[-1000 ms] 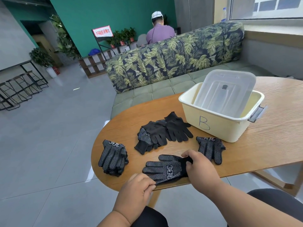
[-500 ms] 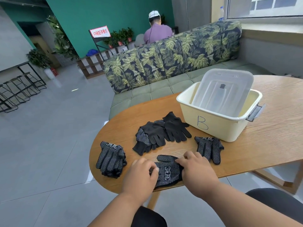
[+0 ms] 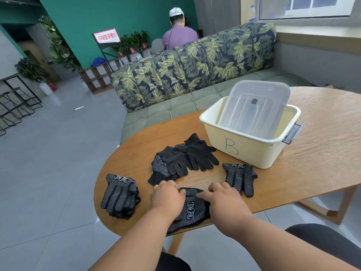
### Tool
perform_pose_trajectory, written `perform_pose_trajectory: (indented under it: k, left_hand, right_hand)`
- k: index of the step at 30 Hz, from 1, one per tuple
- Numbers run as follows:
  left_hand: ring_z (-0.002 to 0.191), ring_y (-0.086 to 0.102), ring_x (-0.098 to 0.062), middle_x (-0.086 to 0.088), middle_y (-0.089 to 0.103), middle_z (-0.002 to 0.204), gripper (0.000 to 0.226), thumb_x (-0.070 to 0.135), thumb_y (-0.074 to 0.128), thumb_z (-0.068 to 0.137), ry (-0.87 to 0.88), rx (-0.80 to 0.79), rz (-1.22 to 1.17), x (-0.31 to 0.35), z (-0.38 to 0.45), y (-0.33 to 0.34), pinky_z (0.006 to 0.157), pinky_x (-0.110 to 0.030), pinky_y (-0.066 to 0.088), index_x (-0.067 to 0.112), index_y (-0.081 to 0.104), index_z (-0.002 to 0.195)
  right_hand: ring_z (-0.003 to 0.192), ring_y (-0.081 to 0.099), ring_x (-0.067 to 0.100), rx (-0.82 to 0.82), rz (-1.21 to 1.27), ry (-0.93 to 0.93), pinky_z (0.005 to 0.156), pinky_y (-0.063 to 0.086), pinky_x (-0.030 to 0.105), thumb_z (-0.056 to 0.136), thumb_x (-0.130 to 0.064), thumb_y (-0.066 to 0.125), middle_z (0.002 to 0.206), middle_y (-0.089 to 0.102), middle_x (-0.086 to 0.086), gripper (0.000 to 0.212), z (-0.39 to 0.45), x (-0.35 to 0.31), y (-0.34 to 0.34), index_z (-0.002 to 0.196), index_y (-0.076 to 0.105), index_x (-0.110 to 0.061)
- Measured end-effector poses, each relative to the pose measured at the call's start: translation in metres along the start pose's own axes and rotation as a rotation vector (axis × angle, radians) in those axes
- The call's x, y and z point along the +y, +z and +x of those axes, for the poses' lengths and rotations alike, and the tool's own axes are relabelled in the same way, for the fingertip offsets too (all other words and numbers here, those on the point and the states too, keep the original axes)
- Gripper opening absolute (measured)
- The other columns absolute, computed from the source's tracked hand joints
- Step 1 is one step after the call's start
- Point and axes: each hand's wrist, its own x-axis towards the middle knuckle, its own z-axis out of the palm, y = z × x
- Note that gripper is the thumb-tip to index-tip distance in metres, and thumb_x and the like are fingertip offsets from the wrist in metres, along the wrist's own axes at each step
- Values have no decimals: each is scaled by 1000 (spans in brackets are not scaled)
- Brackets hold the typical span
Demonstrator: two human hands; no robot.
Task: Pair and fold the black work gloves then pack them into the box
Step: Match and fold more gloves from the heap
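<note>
Black dotted glove pair (image 3: 192,209) lies under both hands' curled fingers (image 3: 180,190).

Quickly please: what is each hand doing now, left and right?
Left hand: fingers curled on the folded glove, pressing it.
Right hand: also curled on that glove, holding it.

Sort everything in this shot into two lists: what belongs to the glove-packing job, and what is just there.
Job:
- black dotted glove pair being folded, under left hand and right hand
- loose black glove heap
- dotted glove stack at the left
- dotted gloves by the box
- cream plastic box marked B
- clear lid leaning inside it

Just there:
- leaf-print sofa
- potted plants
- seated person behind
</note>
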Motion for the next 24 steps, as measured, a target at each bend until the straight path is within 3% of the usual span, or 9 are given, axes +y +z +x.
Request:
perform_pose_trajectory:
  k: [5, 8, 10, 12, 16, 19, 24]
  left_hand:
    - [106, 61, -21, 4, 64, 109, 22, 46, 65, 95, -39, -46, -164, -1, 4, 0, 94, -32, 50, 27, 73, 102]
    - [91, 64, -11, 12, 68, 94, 12, 39, 68, 95, -74, -28, -374, 0, 1, -1, 82, -28, 50, 28, 70, 94]
    - [88, 64, -5, 12, 70, 94, 4, 33, 70, 95, -112, -15, -543, 3, -4, -1, 76, -24, 50, 29, 68, 95]
    - [93, 67, -6, 9, 71, 102, 11, 27, 73, 93, -151, -39, -742, 4, -9, 2, 81, -24, 53, 29, 67, 102]
    - [108, 71, -12, 3, 74, 117, 33, 23, 78, 91, -151, -115, -1083, 0, -13, 7, 103, -37, 54, 30, 66, 122]
    - [107, 72, -8, 3, 77, 111, 29, 21, 78, 91, -86, -149, -1130, -1, -19, 7, 98, -28, 54, 28, 71, 119]
    - [91, 75, -20, -4, 79, 92, 11, 14, 83, 86, -16, -165, -1101, 1, -30, 17, 81, -29, 60, 19, 78, 95]
  right_hand:
    - [123, 42, 25, -14, -11, 15, 104, 39, 42, 95, -18, 51, 137, 49, -1, 62, 4, 0, 3, 151, 46, -44]
    - [123, 42, 26, -8, 10, 22, 104, 38, 42, 96, -21, 48, 137, 49, -1, 59, 4, 0, 4, 150, 46, -44]
    - [124, 41, 25, -5, 26, 26, 104, 37, 42, 97, -23, 48, 139, 49, -2, 58, 4, 1, 4, 150, 46, -44]
    - [125, 41, 25, -5, 49, 33, 105, 37, 42, 97, -25, 47, 140, 48, -3, 56, 3, 1, 3, 150, 47, -45]
    - [123, 41, 24, -2, 85, 48, 105, 36, 41, 98, -26, 45, 139, 46, -5, 53, 3, 2, 4, 148, 47, -45]
    - [122, 41, 24, -2, 90, 54, 104, 37, 41, 95, -28, 47, 138, 45, -4, 54, 4, 1, 5, 146, 47, -44]
    - [117, 41, 24, 15, 140, 97, 101, 39, 41, 95, -27, 45, 134, 46, -3, 50, 8, 1, 8, 143, 50, -42]
